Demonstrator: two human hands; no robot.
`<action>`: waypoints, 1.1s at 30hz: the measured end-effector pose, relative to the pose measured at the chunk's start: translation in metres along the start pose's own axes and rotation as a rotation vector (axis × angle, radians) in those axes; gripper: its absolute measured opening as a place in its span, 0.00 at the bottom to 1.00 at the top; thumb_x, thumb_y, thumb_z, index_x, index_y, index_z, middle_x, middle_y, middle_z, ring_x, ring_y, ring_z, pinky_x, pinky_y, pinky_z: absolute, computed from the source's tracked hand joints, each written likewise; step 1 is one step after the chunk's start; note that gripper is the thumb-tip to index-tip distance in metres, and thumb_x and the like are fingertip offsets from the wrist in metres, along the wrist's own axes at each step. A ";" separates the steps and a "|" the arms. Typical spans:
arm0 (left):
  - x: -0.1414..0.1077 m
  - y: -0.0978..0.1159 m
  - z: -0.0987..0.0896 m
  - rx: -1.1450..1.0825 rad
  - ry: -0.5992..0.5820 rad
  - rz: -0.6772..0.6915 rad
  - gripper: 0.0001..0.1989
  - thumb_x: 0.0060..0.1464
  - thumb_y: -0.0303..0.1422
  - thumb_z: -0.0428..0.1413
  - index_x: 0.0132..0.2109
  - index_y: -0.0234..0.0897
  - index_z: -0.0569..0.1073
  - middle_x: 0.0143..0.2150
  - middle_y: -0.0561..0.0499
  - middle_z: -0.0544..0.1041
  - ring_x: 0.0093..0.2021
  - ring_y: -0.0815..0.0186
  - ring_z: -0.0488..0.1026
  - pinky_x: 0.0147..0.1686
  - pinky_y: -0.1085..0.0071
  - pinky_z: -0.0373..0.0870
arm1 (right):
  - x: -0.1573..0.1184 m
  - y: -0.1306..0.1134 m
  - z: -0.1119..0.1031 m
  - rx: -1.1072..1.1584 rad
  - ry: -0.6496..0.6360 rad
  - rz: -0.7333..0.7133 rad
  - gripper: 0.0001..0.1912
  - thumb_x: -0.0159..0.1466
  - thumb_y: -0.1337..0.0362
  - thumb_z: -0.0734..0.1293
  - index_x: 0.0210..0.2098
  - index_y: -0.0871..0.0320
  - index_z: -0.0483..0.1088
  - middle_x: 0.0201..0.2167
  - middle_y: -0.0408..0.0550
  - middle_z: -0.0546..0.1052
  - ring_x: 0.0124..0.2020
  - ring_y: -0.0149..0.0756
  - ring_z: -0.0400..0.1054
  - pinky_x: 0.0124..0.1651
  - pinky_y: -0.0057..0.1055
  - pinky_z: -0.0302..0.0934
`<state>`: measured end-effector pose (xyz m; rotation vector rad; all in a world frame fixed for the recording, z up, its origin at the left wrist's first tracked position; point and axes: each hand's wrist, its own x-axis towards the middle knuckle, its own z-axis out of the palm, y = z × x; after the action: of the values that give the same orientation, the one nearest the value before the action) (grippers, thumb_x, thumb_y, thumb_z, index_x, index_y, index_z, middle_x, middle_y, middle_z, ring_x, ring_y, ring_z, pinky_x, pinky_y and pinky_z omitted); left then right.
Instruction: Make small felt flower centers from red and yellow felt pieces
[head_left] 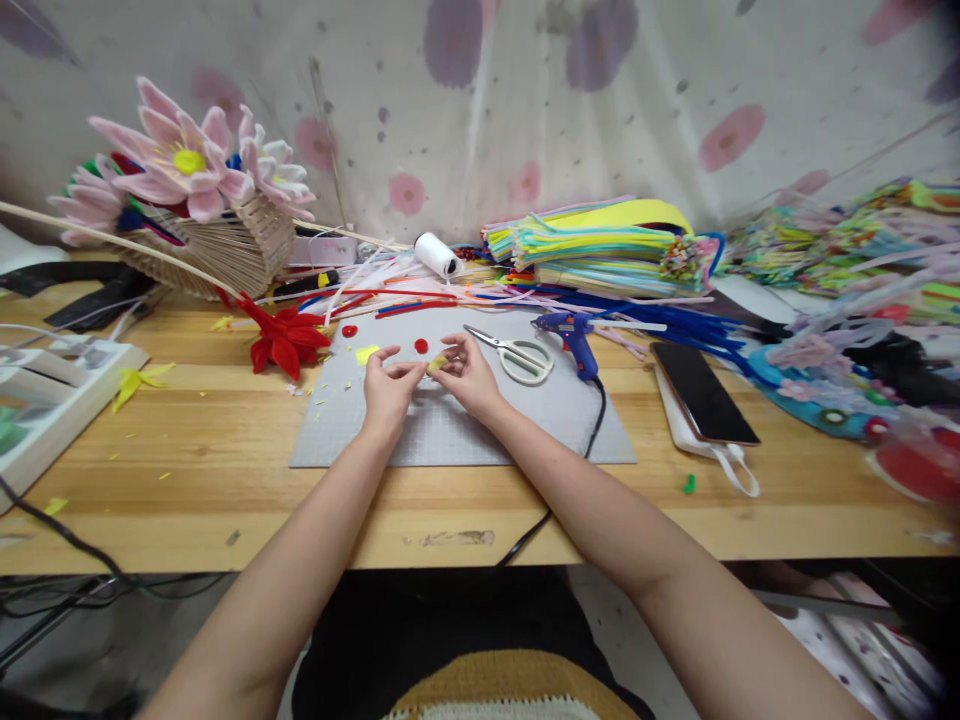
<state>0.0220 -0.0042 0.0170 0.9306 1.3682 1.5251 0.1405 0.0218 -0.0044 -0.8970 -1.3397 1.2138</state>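
My right hand [471, 380] pinches a small yellow piece [437, 364] between thumb and fingertips over the grey cutting mat [450, 448]. My left hand [388, 392] meets it from the other side, its thumb and fingers closed at the piece's near edge. The piece is too small to tell its exact shape. Just beyond the fingers lies a red disc [421, 346], with another red disc [349, 331] farther left. A yellow square [367, 355] rests beside my left hand. Scissors [526, 360] and a blue glue gun [574, 342] lie to the right of my right hand.
A red fuzzy flower [289, 340] is at the mat's left. Pink flowers [184, 160] stand in a wooden-stick holder [225, 250]. Bundles of pipe cleaners [600, 245] and a white spool [436, 255] line the back. A phone [705, 392] lies right; a power strip [67, 400], left.
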 end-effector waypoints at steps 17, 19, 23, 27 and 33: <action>0.001 0.001 -0.004 -0.011 -0.146 -0.014 0.28 0.34 0.31 0.62 0.46 0.35 0.64 0.32 0.50 0.77 0.29 0.69 0.73 0.27 0.74 0.64 | 0.002 -0.005 -0.005 0.207 0.027 0.140 0.33 0.40 0.63 0.73 0.41 0.53 0.54 0.32 0.36 0.65 0.28 0.26 0.69 0.35 0.32 0.68; 0.000 0.000 -0.004 -0.004 -0.146 -0.004 0.30 0.35 0.31 0.63 0.48 0.35 0.64 0.32 0.49 0.78 0.29 0.69 0.73 0.28 0.74 0.65 | 0.002 -0.005 -0.006 0.218 0.024 0.145 0.34 0.40 0.63 0.74 0.42 0.53 0.54 0.32 0.37 0.65 0.28 0.27 0.69 0.35 0.32 0.68; 0.000 0.000 -0.004 0.029 -0.141 0.008 0.35 0.36 0.31 0.64 0.53 0.35 0.60 0.33 0.49 0.78 0.31 0.68 0.74 0.31 0.73 0.66 | 0.002 -0.005 -0.008 0.187 0.009 0.154 0.34 0.41 0.62 0.74 0.42 0.53 0.53 0.33 0.37 0.67 0.27 0.26 0.69 0.33 0.30 0.68; 0.000 -0.002 -0.004 0.050 -0.153 0.011 0.36 0.36 0.32 0.64 0.54 0.35 0.60 0.33 0.49 0.79 0.34 0.66 0.76 0.34 0.71 0.68 | 0.002 -0.004 -0.008 0.177 0.004 0.161 0.34 0.41 0.62 0.74 0.43 0.53 0.53 0.33 0.37 0.68 0.27 0.27 0.69 0.34 0.31 0.68; 0.001 -0.002 -0.004 0.051 -0.149 0.012 0.36 0.36 0.32 0.64 0.54 0.35 0.60 0.33 0.48 0.79 0.35 0.64 0.76 0.34 0.70 0.69 | 0.002 -0.003 -0.008 0.172 -0.002 0.178 0.34 0.41 0.63 0.73 0.43 0.53 0.53 0.33 0.38 0.69 0.28 0.27 0.69 0.35 0.33 0.67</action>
<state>0.0187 -0.0049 0.0144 1.0635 1.3018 1.4063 0.1485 0.0242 -0.0020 -0.9054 -1.1562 1.4439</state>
